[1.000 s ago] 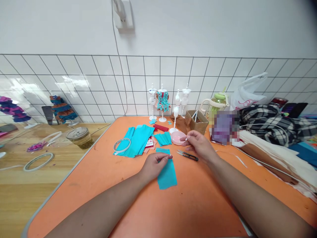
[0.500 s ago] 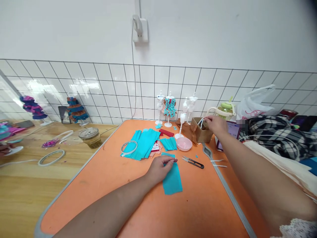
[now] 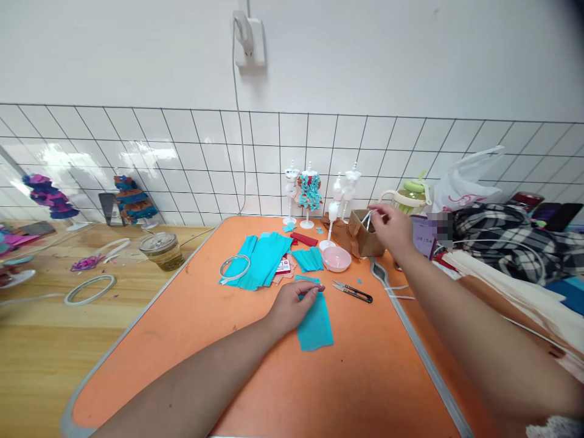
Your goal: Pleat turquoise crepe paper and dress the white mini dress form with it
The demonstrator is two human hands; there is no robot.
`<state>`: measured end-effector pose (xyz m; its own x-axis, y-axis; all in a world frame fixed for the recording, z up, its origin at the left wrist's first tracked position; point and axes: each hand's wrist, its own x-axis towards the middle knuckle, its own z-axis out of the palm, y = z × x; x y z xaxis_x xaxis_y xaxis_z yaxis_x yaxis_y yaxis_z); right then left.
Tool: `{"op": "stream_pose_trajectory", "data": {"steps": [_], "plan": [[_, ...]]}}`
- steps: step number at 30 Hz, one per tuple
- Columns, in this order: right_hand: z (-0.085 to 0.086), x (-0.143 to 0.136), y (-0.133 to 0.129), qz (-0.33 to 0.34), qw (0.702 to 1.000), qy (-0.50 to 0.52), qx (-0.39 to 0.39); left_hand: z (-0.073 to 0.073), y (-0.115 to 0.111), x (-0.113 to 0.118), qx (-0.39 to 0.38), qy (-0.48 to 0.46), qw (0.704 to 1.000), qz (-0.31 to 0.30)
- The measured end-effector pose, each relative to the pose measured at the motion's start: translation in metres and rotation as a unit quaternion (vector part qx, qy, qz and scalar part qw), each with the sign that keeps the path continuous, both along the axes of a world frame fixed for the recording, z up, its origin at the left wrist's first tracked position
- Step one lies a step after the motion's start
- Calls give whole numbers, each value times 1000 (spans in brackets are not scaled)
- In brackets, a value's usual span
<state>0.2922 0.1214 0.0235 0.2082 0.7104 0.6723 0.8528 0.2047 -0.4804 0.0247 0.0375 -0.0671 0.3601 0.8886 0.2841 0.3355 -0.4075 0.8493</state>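
My left hand (image 3: 292, 304) rests on the orange table over a turquoise crepe-paper strip (image 3: 316, 328), thumb and fingers pinched together. Whatever lies between its fingertips is too small to make out. Farther off, my right hand (image 3: 393, 228) pinches a thin white strip (image 3: 368, 220) at the mouth of a small cardboard box (image 3: 370, 242). The strip's lower end hangs into the box. Black thread snips (image 3: 353, 292) lie right of the turquoise strip. Behind them are a pink bowl (image 3: 336, 259) and a pleated turquoise piece (image 3: 308, 260).
More turquoise paper (image 3: 269, 261) lies at left under a tape roll (image 3: 236, 267). Several white mini mannequins (image 3: 351, 182) stand by the wall, one dressed in turquoise ruffles (image 3: 310, 193). A lidded glass cup (image 3: 162, 250) is left; a phone (image 3: 423, 236) and bottle (image 3: 413, 194) are right.
The view has shifted slightly. My right hand still pinches the white strip over the box, drawn slightly closer to the box opening. My left hand stays on the turquoise paper.
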Motion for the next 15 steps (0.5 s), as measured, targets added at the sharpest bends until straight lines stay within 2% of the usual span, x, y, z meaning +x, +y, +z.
{"op": "stream_pose_trajectory", "data": {"steps": [2, 3, 5, 9, 15], "plan": [[-10, -31, -31, 127, 990, 53, -42, 0, 0, 0, -1, -8, 1000, 2], [-18, -46, -46, 193, 974, 76, -86, 1, 0, 0, -4, -10, 1000, 3], [-37, -68, -74, 253, 953, 98, -139, 2, 0, 0, -10, -11, 1000, -1], [-63, -85, -101, 271, 943, 84, -172, 3, -2, 1, -1, -18, 1000, -14], [-67, -85, -98, 273, 933, 134, -193, 4, -3, 1, 22, -1, 1000, -20]]}}
